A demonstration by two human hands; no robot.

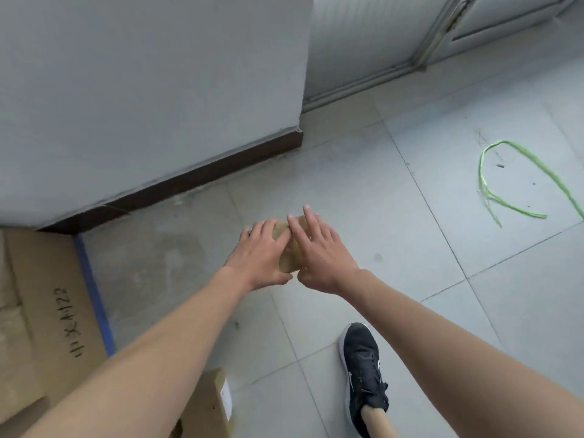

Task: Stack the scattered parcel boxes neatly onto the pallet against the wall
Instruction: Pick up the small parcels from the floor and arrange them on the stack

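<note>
A small brown parcel box [288,250] sits between my two hands over the tiled floor, mostly covered by them. My left hand [260,257] presses its left side with fingers curled over the top. Against its right side lies my right hand [317,251], fingers stretched forward. Whether the box rests on the floor or is lifted I cannot tell. At the left edge lie large flat cardboard boxes [60,298], one with black handwriting, on a pallet whose blue edge [94,292] shows. Another brown box [208,406] with a white label sits at the bottom, partly behind my left forearm.
A grey wall with a dark skirting board [189,181] runs behind the boxes and ends in a corner. A green plastic strap [505,178] lies looped on the floor at the right. My foot in a black shoe [363,371] stands on the tiles below my right arm.
</note>
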